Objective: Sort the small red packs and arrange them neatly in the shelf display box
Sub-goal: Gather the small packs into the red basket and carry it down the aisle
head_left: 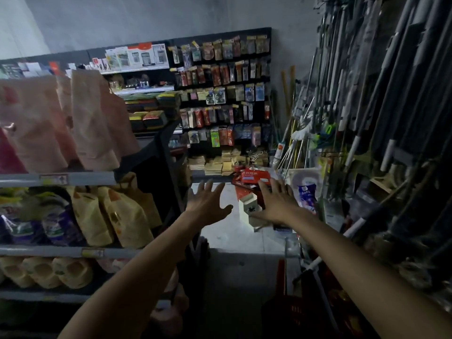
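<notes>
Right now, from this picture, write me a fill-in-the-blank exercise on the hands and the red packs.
1. The left hand and the right hand both hold ____.
2. The red packs lie just past the fingertips of the ____ hand.
3. The white box shows between the two ____.
4. The paper bags sit on the person's ____ side.
Missing words: nothing; right; hands; left.

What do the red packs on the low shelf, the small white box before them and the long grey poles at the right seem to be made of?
Red rectangular packs: probably glossy printed cardboard; flat faces, crisp edges, though blurred.
Small white box: likely matte cardboard; straight folded corners.
Long grey poles: seemingly metal tubes, dull sheen; perhaps plastic-coated.
</notes>
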### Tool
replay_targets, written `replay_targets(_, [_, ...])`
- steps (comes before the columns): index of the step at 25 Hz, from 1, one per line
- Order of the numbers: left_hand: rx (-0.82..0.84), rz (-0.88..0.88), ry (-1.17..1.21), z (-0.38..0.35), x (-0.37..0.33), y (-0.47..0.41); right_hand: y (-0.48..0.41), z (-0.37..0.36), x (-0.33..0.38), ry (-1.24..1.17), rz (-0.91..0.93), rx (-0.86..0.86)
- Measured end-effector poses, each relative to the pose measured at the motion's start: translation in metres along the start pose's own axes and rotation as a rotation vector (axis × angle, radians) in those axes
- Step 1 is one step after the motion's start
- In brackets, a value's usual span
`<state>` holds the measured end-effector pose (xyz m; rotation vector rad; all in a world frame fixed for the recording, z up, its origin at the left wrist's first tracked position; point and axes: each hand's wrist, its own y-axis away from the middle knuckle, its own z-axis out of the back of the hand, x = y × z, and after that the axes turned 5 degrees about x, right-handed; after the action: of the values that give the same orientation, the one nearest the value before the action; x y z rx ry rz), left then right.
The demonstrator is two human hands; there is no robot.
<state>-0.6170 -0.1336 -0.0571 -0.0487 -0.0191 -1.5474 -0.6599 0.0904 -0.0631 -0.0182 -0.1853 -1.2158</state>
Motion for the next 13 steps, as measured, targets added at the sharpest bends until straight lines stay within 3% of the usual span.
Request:
replay_targets(5, [-0.066,-0.035,-0.012,-0.008,0.028,-0.125,-0.133,0.006,-0.009,-0.036,0.027,-0.029])
replay_targets(13, [-0.036,-0.066,0.027,-0.029,0.099,-0.362,-0.372,0.031,0.006,0.002,0.035,-0.06])
